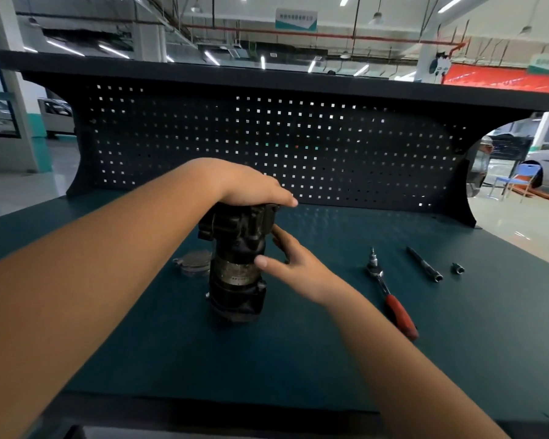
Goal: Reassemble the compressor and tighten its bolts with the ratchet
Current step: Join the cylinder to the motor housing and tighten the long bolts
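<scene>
While the left hand (251, 188) lay flat on the dark round compressor (235, 277), the right hand (295, 264) touched it with spread fingers (262, 261).

Compressor (235, 264) stood upright on bench mat (330, 359); top pressed by flat left hand (251, 188), side touched by right hand (286, 258). Ratchet (390, 299), extension bar (423, 264), small socket (457, 268) laid at right.

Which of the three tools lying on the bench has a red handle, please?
The ratchet, nearest the right hand; the dark extension bar and small socket lie farther right.
</scene>
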Demonstrator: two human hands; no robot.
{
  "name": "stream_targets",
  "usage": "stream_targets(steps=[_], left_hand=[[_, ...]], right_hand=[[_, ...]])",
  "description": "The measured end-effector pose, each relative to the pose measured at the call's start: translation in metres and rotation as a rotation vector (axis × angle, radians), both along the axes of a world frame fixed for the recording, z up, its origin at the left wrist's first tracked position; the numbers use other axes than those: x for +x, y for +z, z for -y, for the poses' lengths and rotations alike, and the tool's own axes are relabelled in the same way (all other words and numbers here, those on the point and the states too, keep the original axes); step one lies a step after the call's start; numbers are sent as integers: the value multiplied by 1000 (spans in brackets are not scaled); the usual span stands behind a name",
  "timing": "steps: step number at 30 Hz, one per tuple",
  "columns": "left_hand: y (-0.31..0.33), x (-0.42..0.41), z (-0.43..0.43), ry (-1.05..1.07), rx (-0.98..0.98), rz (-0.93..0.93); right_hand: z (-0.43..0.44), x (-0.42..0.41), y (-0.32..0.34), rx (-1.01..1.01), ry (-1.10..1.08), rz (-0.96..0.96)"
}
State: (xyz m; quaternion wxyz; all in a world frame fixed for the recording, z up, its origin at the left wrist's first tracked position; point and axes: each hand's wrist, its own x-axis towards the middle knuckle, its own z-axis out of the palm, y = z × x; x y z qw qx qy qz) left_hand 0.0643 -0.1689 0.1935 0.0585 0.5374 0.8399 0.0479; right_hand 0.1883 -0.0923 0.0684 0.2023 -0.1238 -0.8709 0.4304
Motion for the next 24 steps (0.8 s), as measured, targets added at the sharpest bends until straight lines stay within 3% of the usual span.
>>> stream_targets(steps=[4, 7, 9, 11, 14, 17, 20, 24], left_hand=[[0, 5, 5, -13, 16, 0], [-3, 11, 7, -36, 11, -21], [-4, 19, 4, -55, -9, -66], [-5, 29, -1, -70, -31, -127], [-7, 41, -4, -79, -68, -177], [-5, 41, -2, -72, -79, -171], [1, 27, 3, -59, -65, -137], [6, 4, 11, -54, -26, -73]], right_hand=[[-59, 30, -13, 112, -425, 199], [-112, 58, -30, 279, -810, 548], [-136, 74, -42, 349, -859, 785], [-148, 81, -52, 314, -817, 904], [-155, 82, -58, 219, -822, 751], [-143, 80, -55, 251, -860, 725], [-123, 69, -51, 423, -903, 698], [-87, 38, -40, 456, -654, 287]])
